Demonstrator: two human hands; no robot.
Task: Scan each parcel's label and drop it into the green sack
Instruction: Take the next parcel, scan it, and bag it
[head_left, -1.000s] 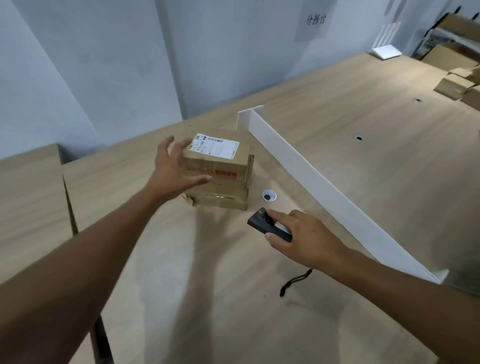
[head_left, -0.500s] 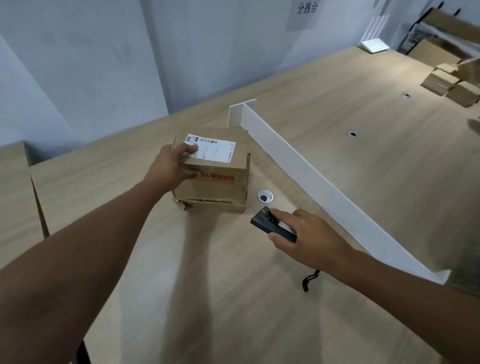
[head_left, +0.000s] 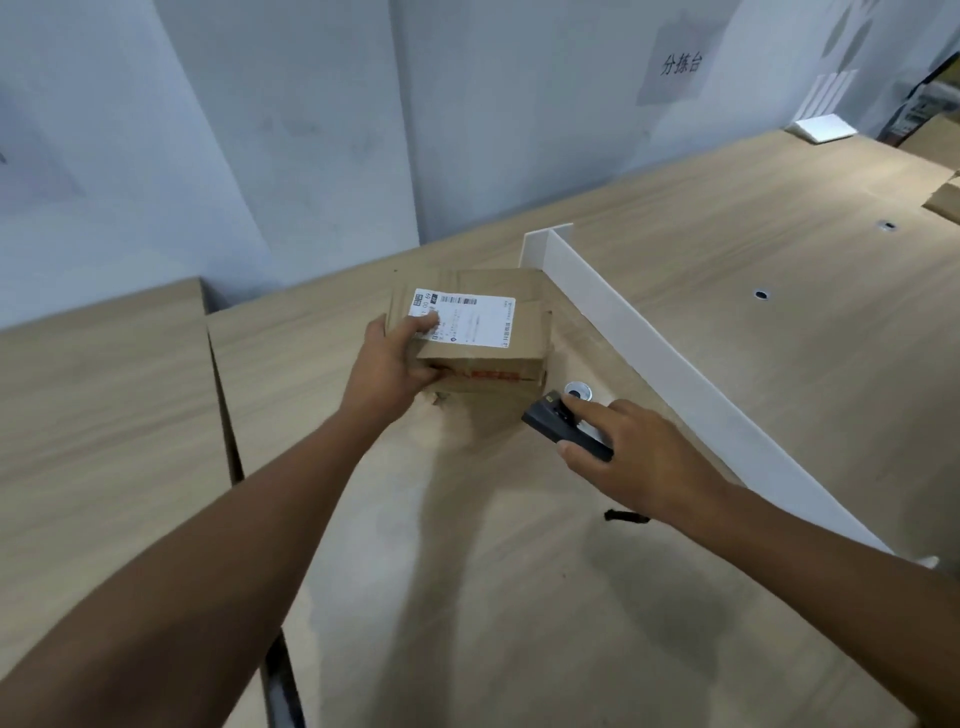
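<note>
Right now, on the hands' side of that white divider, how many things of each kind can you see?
Cardboard box: 1
Black scanner: 1
Round hole in the table: 1
Hands: 2, the left hand gripping the box, the right hand holding the scanner
Total: 5

Parcel (head_left: 480, 345) on table (head_left: 519, 597); divider (head_left: 649, 358) right of it; scanner (head_left: 556, 423) before it.

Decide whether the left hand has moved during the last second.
Yes. The left hand moved toward the white divider and now grips the parcel at its label's left edge.
</note>
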